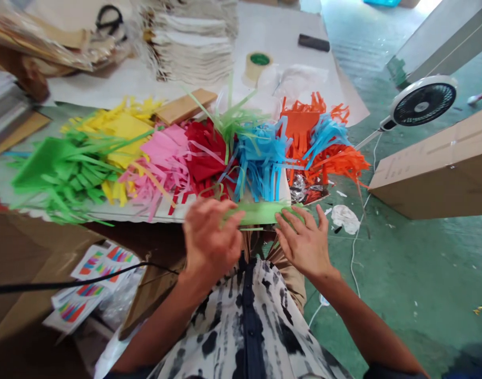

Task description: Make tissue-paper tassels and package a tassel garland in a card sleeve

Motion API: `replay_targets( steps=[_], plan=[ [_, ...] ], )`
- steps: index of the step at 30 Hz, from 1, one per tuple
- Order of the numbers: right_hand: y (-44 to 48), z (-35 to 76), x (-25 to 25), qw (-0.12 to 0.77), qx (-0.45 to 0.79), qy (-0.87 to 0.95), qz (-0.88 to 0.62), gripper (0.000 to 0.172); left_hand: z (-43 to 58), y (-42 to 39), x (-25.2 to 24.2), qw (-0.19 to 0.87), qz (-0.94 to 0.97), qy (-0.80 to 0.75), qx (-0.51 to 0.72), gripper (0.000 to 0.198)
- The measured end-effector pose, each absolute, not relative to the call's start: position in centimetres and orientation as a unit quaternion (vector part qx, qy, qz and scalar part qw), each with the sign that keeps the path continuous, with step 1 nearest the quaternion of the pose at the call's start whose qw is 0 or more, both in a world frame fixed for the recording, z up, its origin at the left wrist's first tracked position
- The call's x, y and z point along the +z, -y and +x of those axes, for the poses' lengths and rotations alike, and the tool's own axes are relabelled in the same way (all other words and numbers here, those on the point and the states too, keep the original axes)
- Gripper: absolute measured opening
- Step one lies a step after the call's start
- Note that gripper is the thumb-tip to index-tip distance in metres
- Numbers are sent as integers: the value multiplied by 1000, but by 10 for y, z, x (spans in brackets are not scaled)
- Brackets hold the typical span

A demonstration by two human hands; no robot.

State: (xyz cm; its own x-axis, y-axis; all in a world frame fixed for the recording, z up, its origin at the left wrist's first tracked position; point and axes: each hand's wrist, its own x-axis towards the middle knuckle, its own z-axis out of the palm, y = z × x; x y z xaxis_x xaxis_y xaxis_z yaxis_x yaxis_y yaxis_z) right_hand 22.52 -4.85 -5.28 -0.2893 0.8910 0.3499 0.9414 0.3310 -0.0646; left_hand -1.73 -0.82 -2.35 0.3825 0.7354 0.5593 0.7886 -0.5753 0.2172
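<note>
A light green strip of tissue paper (260, 213) lies along the table's front edge. My left hand (214, 234) is at its left end, fingers bent and slightly blurred; whether they pinch the paper is unclear. The spread fingers of my right hand (304, 239) rest on its right end. Just behind are fringed paper bundles in green (67, 168), yellow (126, 131), pink (167, 150), dark red (205, 150), blue (262, 152) and orange (302, 131). Loose pale green strips (235, 123) lie over the red and blue ones.
A wooden block (187, 105), a tape roll (257, 67), a black bar (314, 42), black scissors (109, 20) and stacked white fringes (193, 42) are farther back. To the right stand a fan (422, 102) and a cardboard box (438, 168). Printed cards (94, 273) lie below left.
</note>
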Motion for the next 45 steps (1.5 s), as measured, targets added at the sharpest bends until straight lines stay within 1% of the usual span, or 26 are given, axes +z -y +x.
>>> replay_targets(
  steps=[2, 3, 7, 12, 15, 19, 22, 25, 29, 35, 40, 43, 45],
  plan=[
    [48, 226, -50, 161, -75, 802, -570, 29, 1, 11, -35, -7, -886, 358, -295, 35],
    [48, 227, -48, 159, -73, 803, -569, 28, 8, 11, -43, -19, -898, 337, -283, 36],
    [52, 227, -44, 166, -68, 806, -563, 23, 14, 6, -75, -40, -906, 334, -259, 36],
    [52, 229, -50, 156, -43, 816, -554, 29, -1, 4, -82, -38, -912, 307, -268, 35],
    [44, 238, -51, 179, 9, 815, -551, 24, -6, 4, -75, -52, -899, 329, -285, 27],
    [31, 251, -45, 211, 93, 792, -566, 13, -12, 1, -64, -98, -864, 403, -285, 14],
    [22, 251, -40, 198, 127, 773, -589, 15, -15, -2, -58, -120, -837, 454, -279, 14],
    [16, 245, -38, 156, 106, 764, -617, 19, -12, -5, -56, -120, -823, 487, -269, 17],
    [10, 237, -37, 96, 43, 767, -633, 27, -4, -7, -55, -73, -820, 515, -240, 18],
    [3, 233, -36, 50, 7, 776, -628, 32, 0, -10, -58, -21, -829, 512, -223, 16],
    [3, 229, -39, 57, -15, 778, -625, 32, 1, -10, -60, -3, -828, 518, -214, 14],
    [5, 229, -42, 91, -35, 774, -626, 30, 3, -10, -61, -3, -821, 524, -226, 11],
    [6, 233, -44, 118, -46, 768, -628, 25, 3, -10, -61, 3, -825, 508, -249, 17]
  ],
)
